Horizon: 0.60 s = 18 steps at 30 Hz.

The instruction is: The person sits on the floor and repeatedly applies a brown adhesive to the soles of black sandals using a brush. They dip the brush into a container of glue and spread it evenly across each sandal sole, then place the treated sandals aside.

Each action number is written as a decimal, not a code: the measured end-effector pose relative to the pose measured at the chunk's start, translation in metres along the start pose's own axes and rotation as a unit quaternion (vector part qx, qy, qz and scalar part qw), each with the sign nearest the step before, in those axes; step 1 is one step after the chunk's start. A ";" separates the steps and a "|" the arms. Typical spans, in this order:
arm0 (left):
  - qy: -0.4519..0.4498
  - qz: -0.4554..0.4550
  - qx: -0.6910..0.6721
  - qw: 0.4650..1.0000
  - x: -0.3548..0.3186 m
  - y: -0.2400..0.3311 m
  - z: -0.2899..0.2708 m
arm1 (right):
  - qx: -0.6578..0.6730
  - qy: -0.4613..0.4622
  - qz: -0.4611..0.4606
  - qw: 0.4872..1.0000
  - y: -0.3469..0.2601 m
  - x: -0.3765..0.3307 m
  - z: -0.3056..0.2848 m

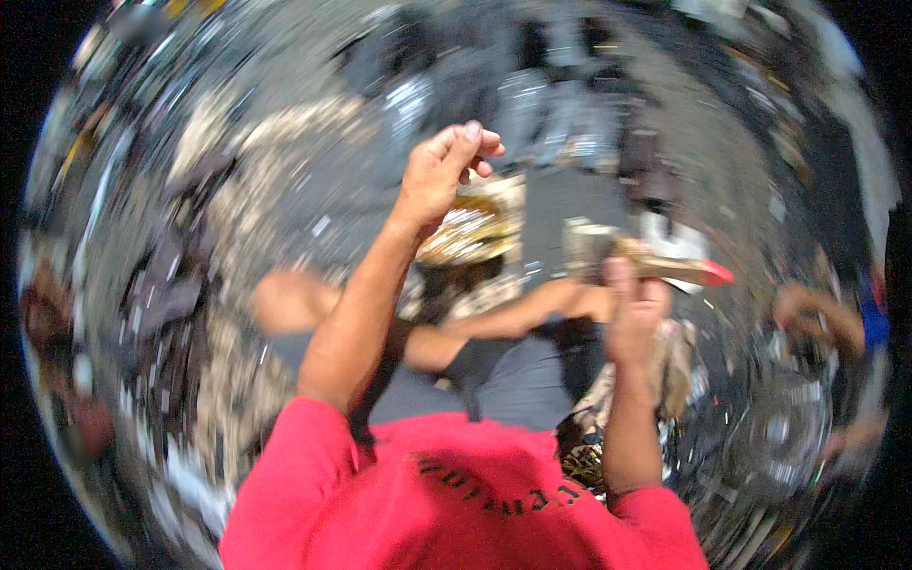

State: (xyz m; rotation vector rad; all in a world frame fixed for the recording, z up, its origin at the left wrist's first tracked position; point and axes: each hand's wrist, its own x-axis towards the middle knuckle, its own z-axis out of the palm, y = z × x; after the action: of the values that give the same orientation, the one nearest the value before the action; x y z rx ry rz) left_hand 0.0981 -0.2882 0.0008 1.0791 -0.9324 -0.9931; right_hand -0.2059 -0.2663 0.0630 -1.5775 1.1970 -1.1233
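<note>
Raising one left hand point(445, 173) loosely curled and empty, right hand point(635, 302) gripping one red-tipped tool point(676, 268)

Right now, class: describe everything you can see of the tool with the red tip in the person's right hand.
The tool is blurred by motion. It looks long and tan or brass-coloured, ending in a flattened red tip that points right. It lies roughly level, raised in front of the red shirt. The right hand grips it from below; its near end is unclear.
</note>
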 end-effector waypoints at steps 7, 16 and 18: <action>0.512 -0.221 0.397 0.729 -0.330 0.126 -0.216 | 0.059 -0.045 0.061 0.995 0.065 0.052 0.048; 0.263 -0.395 0.661 0.582 -0.549 0.063 -0.158 | -0.188 -0.217 0.100 0.953 0.063 0.072 0.113; 0.290 -0.394 0.634 0.599 -0.531 0.062 -0.155 | -0.272 -0.251 0.091 0.925 0.078 0.073 0.130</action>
State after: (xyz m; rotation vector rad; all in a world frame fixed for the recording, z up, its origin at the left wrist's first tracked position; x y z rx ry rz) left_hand 0.1045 0.2677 -0.0339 3.0200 -0.4558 -0.3625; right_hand -0.0882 -0.3402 -0.0319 -1.9543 1.3179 -0.2269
